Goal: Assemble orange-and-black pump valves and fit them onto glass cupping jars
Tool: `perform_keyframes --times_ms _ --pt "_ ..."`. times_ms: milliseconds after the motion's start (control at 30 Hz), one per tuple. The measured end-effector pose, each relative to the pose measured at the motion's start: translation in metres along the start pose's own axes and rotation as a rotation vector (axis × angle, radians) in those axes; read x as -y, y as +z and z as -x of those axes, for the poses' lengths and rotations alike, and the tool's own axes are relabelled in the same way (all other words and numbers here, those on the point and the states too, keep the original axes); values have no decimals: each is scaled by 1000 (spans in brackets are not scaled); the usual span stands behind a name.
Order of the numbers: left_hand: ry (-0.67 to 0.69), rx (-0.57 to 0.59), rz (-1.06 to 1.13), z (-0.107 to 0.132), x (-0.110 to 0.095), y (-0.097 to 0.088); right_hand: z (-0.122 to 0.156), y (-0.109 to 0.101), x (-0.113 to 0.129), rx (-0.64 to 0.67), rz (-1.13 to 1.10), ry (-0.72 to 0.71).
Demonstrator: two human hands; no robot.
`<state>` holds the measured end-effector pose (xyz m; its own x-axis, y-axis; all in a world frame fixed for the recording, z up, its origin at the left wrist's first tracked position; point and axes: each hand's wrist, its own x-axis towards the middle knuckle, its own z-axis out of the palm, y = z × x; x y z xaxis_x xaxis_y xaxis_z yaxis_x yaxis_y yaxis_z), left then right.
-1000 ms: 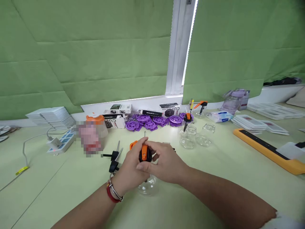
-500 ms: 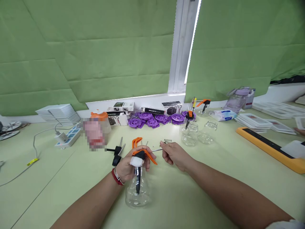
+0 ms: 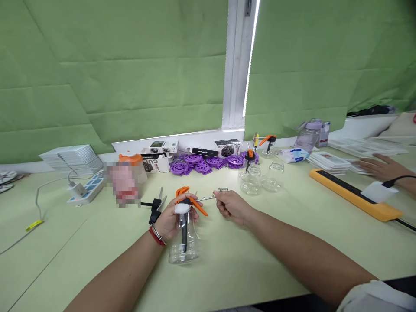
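Observation:
My left hand is wrapped round the neck of a clear spray bottle. Its black spray head carries an orange trigger, and a black tube hangs inside the bottle. White material covers the back of the head. Between the fingertips of my right hand is a thin metal rod, its other end at the spray head; whether it sits inside is hidden. A small coil spring shows just beyond my right fingers. Behind my left hand lie a loose orange trigger and black-and-metal parts.
Clear bottles and purple round parts stand at the back, before cup holder boxes. At left is a white power strip, at right a yellow one. A co-worker's hand rests by white cards.
The view has turned rightward, bringing the co-worker's hand into fuller sight. More of the rod shows between my right fingers and the spray head. Both hands keep their holds.

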<state>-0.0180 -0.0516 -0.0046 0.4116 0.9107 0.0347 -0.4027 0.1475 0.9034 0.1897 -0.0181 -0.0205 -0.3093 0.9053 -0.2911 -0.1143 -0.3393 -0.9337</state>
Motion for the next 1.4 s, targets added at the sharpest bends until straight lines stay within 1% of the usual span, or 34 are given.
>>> perform_keyframes --times_ms 200,267,333,433,500,533,600,700,733,867,933,1000,1067,1167,1267,1300,1400 --pt "-25 -17 7 -1 1 0 -9 0 -7 -21 22 67" --pt "-38 -27 0 -2 1 1 -12 0 -9 -29 26 52" --pt "-50 -71 -9 -4 1 1 -15 0 -11 -44 20 -1" --pt "-69 -161 -14 -6 2 1 -19 -1 -13 -48 11 -133" --pt "-77 -192 -2 -7 3 0 -21 -1 -13 -42 21 -213" --pt "-77 -199 7 -7 3 0 -21 -1 -13 -41 34 -227" --pt "-73 -208 30 -8 3 -1 -21 -1 -13 -55 58 -199" --pt "-76 -212 54 -8 4 -3 -22 -3 -12 -74 79 -96" --pt "-82 -216 57 -8 5 -4 -23 -3 -12 -67 75 -86" --pt "-105 -243 64 -9 6 -6 -24 -6 -12 2 -12 -127" --pt "-101 -244 73 -9 6 -6 -24 -7 -12 18 -29 -89" --pt "-99 -235 84 -9 5 -6 -24 -8 -11 7 -2 -44" --pt "-107 -225 92 -9 5 -6 -23 -7 -11 1 9 -55" --pt "-118 -216 94 -10 6 -8 -23 -7 -11 31 -25 -85" --pt "-132 -204 104 -10 7 -10 -24 -8 -11 9 -13 -28" --pt "-137 -203 106 -10 7 -10 -24 -8 -12 4 -7 -32" --pt "-139 -198 105 -10 7 -12 -25 -8 -14 31 -38 -99"
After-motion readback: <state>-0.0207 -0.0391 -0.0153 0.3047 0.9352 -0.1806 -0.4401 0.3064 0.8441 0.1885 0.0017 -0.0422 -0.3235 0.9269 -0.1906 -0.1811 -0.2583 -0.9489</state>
